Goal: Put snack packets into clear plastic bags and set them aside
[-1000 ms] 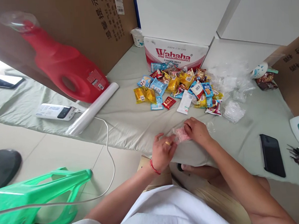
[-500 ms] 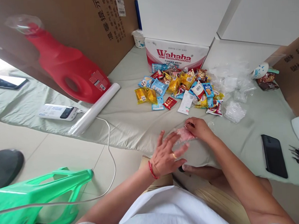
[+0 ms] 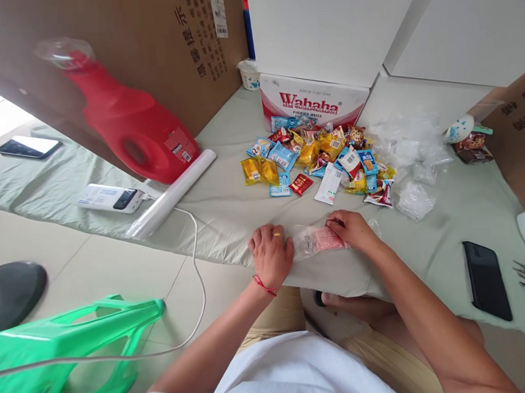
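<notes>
A clear plastic bag [image 3: 304, 243] with a flat pink piece [image 3: 328, 239] inside lies on the cloth-covered surface close to my body. My left hand [image 3: 272, 252], with a ring and a red bracelet, has its fingers curled down at the bag's left end. At the other end my right hand [image 3: 352, 230] pinches the bag's upper edge over the pink piece. My left fingertips are partly hidden under the hand. Just beyond the hands lies a pile of wrapped snacks [image 3: 308, 153], with a white packet [image 3: 329, 183] and a small red packet [image 3: 301, 184] nearest.
Crumpled clear bags [image 3: 412, 147] lie right of the snacks. A Wahaha carton [image 3: 314, 100] stands behind. To the left are a red jug [image 3: 140, 126], a plastic film roll [image 3: 172, 192] and a corded power bank [image 3: 110, 197]. A black phone [image 3: 487, 278] lies right; a green stool [image 3: 76, 335] stands below.
My left hand has moved left and its spread fingers have curled down onto the bag's end. The bag now stretches flat between both hands. My right hand keeps its pinch.
</notes>
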A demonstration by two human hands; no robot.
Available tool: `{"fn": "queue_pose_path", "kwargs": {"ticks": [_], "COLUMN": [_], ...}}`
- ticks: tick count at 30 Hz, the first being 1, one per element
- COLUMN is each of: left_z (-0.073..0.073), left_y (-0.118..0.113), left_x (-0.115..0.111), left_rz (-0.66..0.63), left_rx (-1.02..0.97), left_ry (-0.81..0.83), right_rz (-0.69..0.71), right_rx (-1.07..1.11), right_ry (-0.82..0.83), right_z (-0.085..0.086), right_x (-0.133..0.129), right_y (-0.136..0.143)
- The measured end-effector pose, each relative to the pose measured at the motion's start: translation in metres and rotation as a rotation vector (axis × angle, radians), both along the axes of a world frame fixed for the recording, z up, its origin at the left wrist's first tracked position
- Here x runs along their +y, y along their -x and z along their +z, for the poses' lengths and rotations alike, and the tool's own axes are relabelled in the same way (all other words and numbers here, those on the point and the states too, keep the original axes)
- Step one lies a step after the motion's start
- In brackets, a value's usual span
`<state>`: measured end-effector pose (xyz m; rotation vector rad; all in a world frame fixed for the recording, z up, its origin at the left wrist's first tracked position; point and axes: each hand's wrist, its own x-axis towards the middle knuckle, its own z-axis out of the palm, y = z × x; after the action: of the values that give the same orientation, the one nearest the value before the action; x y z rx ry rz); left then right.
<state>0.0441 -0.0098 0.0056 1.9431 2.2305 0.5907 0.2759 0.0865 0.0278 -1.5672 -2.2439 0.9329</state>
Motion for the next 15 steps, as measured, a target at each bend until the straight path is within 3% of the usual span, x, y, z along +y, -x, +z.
{"fn": "queue_pose_path", "kwargs": {"ticks": [6, 9, 12, 15], "left_z": [0.001, -0.002, -0.006, -0.007], "left_y": [-0.012, -0.016, -0.016, -0.016], "left_x": [0.005, 0.009, 0.011, 0.012], "left_rz": [-0.080, -0.184, -0.190, -0.187], "left_rx": [-0.069, -0.020, -0.009, 0.010], "left_ry": [-0.108, -0.073, -0.014, 0.060], "right_rz": [-0.036, -0.045, -0.051, -0.121], "right_rx": [-0.031, -0.036, -0.013, -0.166], "right_ry": [0.053, 0.078, 0.111, -0.020], "right_z": [0.004, 0.007, 0.012, 0.023], "right_x": [-0.001, 0.004, 0.014, 0.018], "right_y": [0.004, -0.001, -0.017, -0.034]}}
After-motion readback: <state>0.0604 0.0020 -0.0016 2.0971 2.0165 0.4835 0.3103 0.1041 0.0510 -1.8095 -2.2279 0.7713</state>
